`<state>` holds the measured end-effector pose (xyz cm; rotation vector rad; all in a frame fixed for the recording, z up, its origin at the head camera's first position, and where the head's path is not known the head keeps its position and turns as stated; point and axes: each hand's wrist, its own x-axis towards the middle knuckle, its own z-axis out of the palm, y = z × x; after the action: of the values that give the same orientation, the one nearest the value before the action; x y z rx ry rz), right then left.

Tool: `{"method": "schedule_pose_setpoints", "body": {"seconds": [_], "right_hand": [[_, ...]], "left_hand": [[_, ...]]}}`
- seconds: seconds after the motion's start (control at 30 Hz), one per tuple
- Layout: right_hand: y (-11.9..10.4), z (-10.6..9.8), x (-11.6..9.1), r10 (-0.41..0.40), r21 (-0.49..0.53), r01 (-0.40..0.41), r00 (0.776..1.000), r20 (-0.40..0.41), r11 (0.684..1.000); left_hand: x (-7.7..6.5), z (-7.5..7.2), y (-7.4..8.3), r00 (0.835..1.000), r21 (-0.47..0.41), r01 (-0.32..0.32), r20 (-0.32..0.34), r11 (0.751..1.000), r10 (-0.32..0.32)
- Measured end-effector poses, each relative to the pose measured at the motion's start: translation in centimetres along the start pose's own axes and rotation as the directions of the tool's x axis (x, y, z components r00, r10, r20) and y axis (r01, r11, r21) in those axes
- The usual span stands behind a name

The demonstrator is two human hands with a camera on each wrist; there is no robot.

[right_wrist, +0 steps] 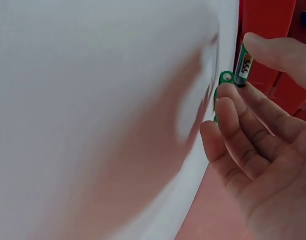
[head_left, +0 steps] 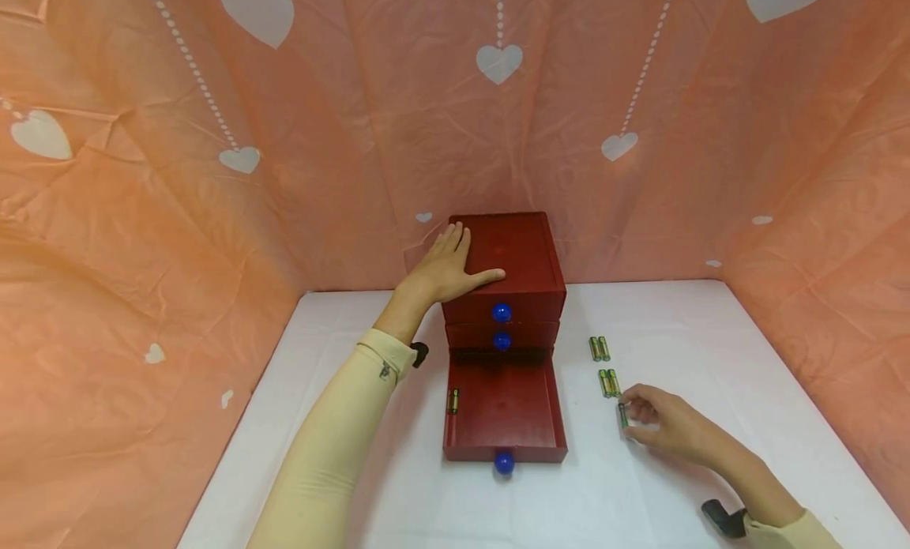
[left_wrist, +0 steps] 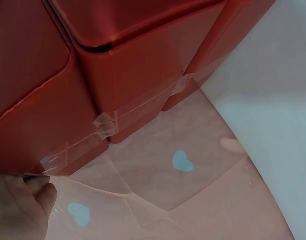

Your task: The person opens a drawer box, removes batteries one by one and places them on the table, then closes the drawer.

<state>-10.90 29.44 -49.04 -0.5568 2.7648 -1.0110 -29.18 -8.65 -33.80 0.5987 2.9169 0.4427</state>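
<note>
My left hand (head_left: 444,271) lies spread on the top of a dark red drawer cabinet (head_left: 515,249), near its left side. The cabinet has blue ball knobs, and its lowest drawer (head_left: 505,454) is pulled out. Inside that drawer a battery (head_left: 453,401) lies along the left wall. Right of the cabinet, my right hand (head_left: 668,423) pinches a green battery (right_wrist: 244,65) between thumb and fingertips, close over the table. Just beyond it lie two pairs of batteries, a nearer pair (head_left: 609,383) and a farther pair (head_left: 599,348).
The white table (head_left: 355,328) is enclosed by peach curtains (head_left: 355,154) with white hearts, close behind the cabinet. In the left wrist view, clear tape (left_wrist: 110,122) runs across the cabinet's sections. The open drawer juts toward the front of the table.
</note>
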Motion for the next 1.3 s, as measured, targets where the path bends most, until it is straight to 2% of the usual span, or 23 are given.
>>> {"method": "schedule_pose_setpoints", "body": {"seconds": [0.17,0.33,0.7,1.13,1.3], "right_hand": [[0.30,0.03,0.03,0.037,0.020,-0.037,0.999,0.037,0.999],[0.28,0.18,0.10,0.054,0.016,-0.054,0.998,0.038,0.998],[0.30,0.37,0.12,0.069,0.004,-0.069,0.997,0.046,0.998],[0.28,0.22,0.14,0.048,-0.005,-0.048,0.998,0.048,0.999],[0.08,0.09,0.14,0.070,0.002,-0.070,0.996,0.059,0.998]], "left_hand": [[-0.06,-0.03,0.07,1.000,0.004,-0.004,0.003,1.000,0.004],[-0.12,-0.04,0.12,1.000,0.006,0.000,0.002,1.000,0.000],[-0.12,-0.06,0.09,1.000,0.005,-0.004,0.000,1.000,0.004],[0.00,0.05,-0.03,1.000,0.000,0.002,0.005,1.000,-0.002],[0.05,0.03,-0.01,1.000,0.004,0.000,0.001,1.000,0.000]]}}
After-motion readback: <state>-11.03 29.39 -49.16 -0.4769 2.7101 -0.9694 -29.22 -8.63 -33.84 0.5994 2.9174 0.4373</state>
